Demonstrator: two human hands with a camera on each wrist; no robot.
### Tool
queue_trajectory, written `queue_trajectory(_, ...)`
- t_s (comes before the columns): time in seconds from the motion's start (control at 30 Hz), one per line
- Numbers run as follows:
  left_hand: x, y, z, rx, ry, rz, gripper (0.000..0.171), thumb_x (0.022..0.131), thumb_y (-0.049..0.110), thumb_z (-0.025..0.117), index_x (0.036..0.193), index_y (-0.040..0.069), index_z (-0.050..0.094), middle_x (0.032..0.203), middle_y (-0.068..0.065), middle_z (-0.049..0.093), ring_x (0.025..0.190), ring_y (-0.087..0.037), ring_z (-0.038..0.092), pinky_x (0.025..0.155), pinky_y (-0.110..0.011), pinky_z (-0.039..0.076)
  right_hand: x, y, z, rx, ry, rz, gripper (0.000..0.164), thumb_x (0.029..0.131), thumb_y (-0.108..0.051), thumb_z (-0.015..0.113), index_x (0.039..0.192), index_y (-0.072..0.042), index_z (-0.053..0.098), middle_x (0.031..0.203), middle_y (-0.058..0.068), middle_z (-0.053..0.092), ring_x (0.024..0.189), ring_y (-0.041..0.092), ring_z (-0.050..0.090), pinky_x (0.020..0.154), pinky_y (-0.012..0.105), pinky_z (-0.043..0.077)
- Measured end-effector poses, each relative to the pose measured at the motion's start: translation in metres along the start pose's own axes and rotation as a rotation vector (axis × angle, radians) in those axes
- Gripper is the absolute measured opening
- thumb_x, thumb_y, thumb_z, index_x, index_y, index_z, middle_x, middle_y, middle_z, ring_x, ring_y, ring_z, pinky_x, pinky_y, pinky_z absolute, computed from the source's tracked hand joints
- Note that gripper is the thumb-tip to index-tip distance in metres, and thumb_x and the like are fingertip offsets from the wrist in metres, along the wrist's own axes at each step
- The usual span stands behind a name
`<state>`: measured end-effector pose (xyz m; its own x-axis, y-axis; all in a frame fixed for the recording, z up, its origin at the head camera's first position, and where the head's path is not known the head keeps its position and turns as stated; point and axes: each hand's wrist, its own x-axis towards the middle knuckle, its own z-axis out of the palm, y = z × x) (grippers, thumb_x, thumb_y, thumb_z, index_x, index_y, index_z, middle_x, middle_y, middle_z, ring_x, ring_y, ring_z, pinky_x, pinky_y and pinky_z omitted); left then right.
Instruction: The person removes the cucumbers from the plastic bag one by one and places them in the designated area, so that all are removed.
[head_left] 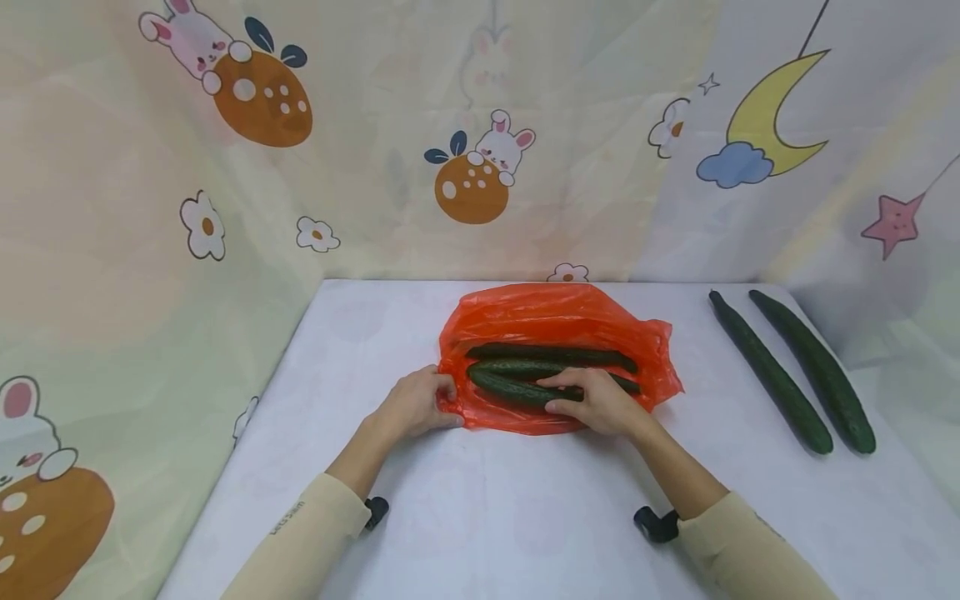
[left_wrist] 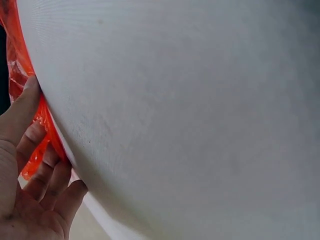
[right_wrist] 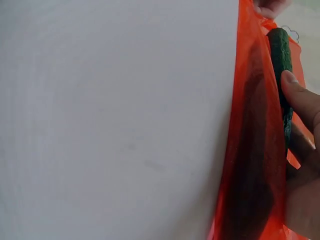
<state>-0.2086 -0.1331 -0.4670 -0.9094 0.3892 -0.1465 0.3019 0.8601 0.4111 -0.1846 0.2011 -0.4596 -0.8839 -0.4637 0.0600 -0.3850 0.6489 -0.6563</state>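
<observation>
A red plastic bag (head_left: 540, 310) lies spread on the white table, with three dark green cucumbers side by side in its opening. My left hand (head_left: 417, 404) holds the bag's left edge; in the left wrist view the red film (left_wrist: 49, 125) runs between thumb and fingers. Over the bag's right half, my right hand (head_left: 600, 402) grips the front cucumber (head_left: 510, 389), its thumb (right_wrist: 295, 92) on the near side. The middle cucumber (head_left: 513, 367) is partly covered by that hand. The back cucumber (head_left: 547, 353) lies untouched along the bag's far side.
Two more cucumbers, a left one (head_left: 772, 375) and a right one (head_left: 817, 371), lie slanted on the table (head_left: 487, 525) at the right. A printed cloth backdrop (head_left: 375, 125) rises behind the table's back edge.
</observation>
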Motion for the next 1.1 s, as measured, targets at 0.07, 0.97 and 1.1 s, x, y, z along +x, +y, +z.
queue_trajectory(0.07,0.001,0.0,0.001,0.002,-0.002,0.001,0.035,0.076,0.043,0.09,0.094,0.026,0.065,0.096,0.004,0.055,0.089,-0.015,0.053,0.077,-0.03,0.05,-0.002,-0.001,-0.003,0.014,0.005,0.007,0.044,0.091,-0.03,0.08,0.134,-0.027,0.07,0.125,-0.003,0.071,0.118,0.022,0.06,0.101,0.052,0.05)
queue_trajectory(0.97,-0.002,0.0,0.0,-0.026,-0.008,0.016,0.035,0.077,0.04,0.091,0.094,0.024,0.066,0.096,0.003,0.055,0.088,-0.016,0.053,0.075,-0.03,0.05,-0.002,-0.021,-0.025,0.187,0.054,0.024,0.045,0.091,-0.029,0.08,0.134,-0.028,0.069,0.136,-0.001,0.064,0.125,0.025,0.054,0.095,0.047,0.055)
queue_trajectory(1.1,-0.003,0.001,0.0,-0.024,0.004,0.033,0.033,0.078,0.04,0.09,0.093,0.022,0.066,0.095,0.003,0.056,0.087,-0.017,0.053,0.076,-0.032,0.048,-0.002,-0.025,-0.034,0.222,0.063,0.0,0.043,0.092,-0.026,0.079,0.134,-0.027,0.069,0.133,-0.002,0.065,0.122,0.025,0.056,0.092,0.043,0.057)
